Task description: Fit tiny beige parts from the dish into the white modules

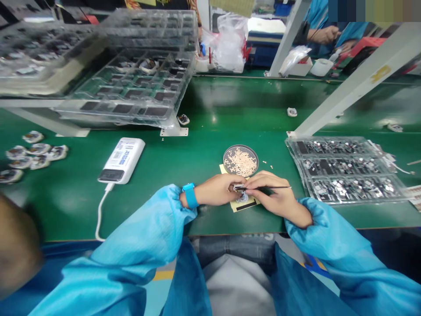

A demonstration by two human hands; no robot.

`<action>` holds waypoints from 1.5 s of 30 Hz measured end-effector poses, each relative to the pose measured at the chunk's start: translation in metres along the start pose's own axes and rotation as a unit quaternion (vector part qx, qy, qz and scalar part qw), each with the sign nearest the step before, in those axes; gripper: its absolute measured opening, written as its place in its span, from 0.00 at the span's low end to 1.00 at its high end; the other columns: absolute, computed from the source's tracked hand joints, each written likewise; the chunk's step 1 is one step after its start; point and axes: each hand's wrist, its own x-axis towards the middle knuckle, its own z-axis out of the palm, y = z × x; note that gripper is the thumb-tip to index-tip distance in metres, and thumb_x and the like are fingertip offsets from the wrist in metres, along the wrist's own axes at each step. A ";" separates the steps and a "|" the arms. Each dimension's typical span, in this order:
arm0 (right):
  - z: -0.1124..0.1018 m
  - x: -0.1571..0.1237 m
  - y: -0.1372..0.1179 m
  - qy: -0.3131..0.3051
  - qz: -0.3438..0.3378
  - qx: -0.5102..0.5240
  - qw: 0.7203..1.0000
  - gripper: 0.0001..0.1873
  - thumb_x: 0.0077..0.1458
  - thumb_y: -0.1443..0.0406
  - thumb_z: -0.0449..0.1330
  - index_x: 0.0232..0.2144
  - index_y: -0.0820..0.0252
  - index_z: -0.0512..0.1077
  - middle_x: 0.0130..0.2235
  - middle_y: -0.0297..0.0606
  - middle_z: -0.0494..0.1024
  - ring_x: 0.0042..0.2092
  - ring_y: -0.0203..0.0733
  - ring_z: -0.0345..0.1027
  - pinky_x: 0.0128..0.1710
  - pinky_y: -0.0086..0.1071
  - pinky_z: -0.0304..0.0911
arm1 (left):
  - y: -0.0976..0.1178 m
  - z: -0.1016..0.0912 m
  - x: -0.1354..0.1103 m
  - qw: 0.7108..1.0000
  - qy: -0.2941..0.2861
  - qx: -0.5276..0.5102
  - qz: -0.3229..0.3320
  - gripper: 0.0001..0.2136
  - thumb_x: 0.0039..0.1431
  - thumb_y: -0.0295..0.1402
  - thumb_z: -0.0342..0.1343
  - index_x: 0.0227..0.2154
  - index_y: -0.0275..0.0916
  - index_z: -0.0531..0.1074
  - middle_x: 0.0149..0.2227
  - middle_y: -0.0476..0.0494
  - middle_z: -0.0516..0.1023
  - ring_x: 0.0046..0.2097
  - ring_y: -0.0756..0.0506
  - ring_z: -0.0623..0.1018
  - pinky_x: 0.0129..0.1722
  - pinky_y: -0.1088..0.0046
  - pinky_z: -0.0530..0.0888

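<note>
My left hand (219, 189) is closed round a small white housing (242, 195) with electronics inside, held low over a yellow paper (237, 207). In my right hand (272, 193) is a thin dark pair of tweezers (278, 188), pinched between thumb and fingers. Its tip reaches to the housing, where my fingers partly hide the contact. Just beyond my hands a round dark dish (241, 160) holds many tiny beige pieces, and a few such pieces lie on the green bench beside it.
A white power bank (121, 160) with a cable lies left. Several white housings (39, 149) sit far left. Clear trays of small parts (342, 166) are stacked right. Plastic trays (131, 94) rest on a raised shelf. Metal posts (348, 83) rise from the bench. A co-worker's hands (325, 35) show opposite.
</note>
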 end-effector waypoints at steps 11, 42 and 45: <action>0.003 -0.006 0.000 0.037 0.036 0.017 0.999 0.10 0.54 0.73 0.69 0.38 0.56 0.79 0.37 0.38 0.82 0.41 0.42 0.76 0.43 0.39 0.72 | -0.002 0.001 0.002 0.999 -0.003 -0.034 0.000 0.13 0.59 0.33 0.59 0.47 0.36 0.76 0.40 0.44 0.80 0.39 0.47 0.76 0.38 0.75 0.70; -0.157 -0.035 0.036 0.017 0.368 -0.472 0.801 0.23 0.55 0.49 0.64 0.45 0.58 0.79 0.36 0.43 0.82 0.34 0.48 0.74 0.34 0.36 0.62 | 0.016 -0.002 0.002 0.959 0.136 -0.214 -0.129 0.15 0.52 0.41 0.68 0.36 0.34 0.79 0.30 0.43 0.81 0.25 0.51 0.77 0.22 0.79 0.73; -0.162 -0.032 0.035 0.032 0.369 -0.443 0.816 0.20 0.48 0.51 0.69 0.39 0.58 0.77 0.34 0.40 0.81 0.31 0.45 0.72 0.31 0.35 0.60 | 0.011 -0.002 0.003 0.953 0.156 -0.232 -0.114 0.17 0.53 0.44 0.68 0.35 0.33 0.78 0.30 0.42 0.82 0.24 0.51 0.76 0.22 0.77 0.74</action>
